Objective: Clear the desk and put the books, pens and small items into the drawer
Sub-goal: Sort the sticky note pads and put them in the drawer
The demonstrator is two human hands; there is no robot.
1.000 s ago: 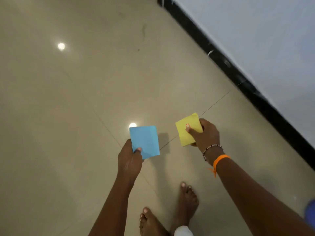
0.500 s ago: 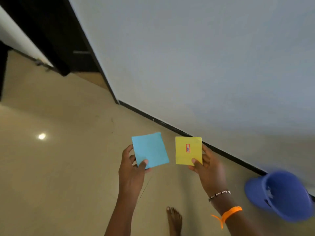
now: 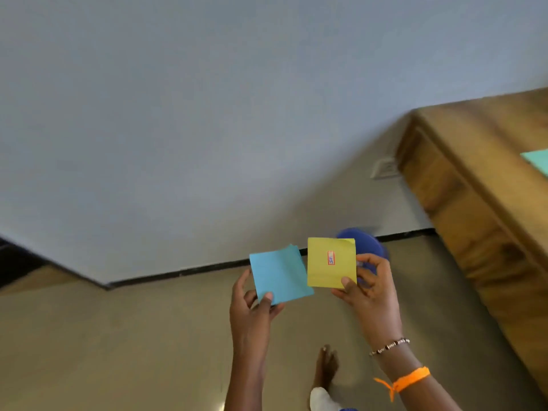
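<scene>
Beige glossy floor under us, one bare foot on it at the bottom edge between the forearms. Left hand pinches the lower corner of a blue note pad, thumb on the face, fingers behind it. Right hand pinches the lower right corner of a yellow note pad, thumb on the front; small red-framed label at its centre, unreadable. Both pads held up in the air, side by side, edges nearly touching, well clear of the counter. Right wrist has a bead bracelet and an orange band. Blue cap-like object sits behind the yellow pad, blurred. Wooden counter runs along the right, drawer fronts on its side; a teal sheet lies on top at the frame edge. Black skirting runs along the floor line, pale grey wall beyond, with a white wall plate beside the counter.
</scene>
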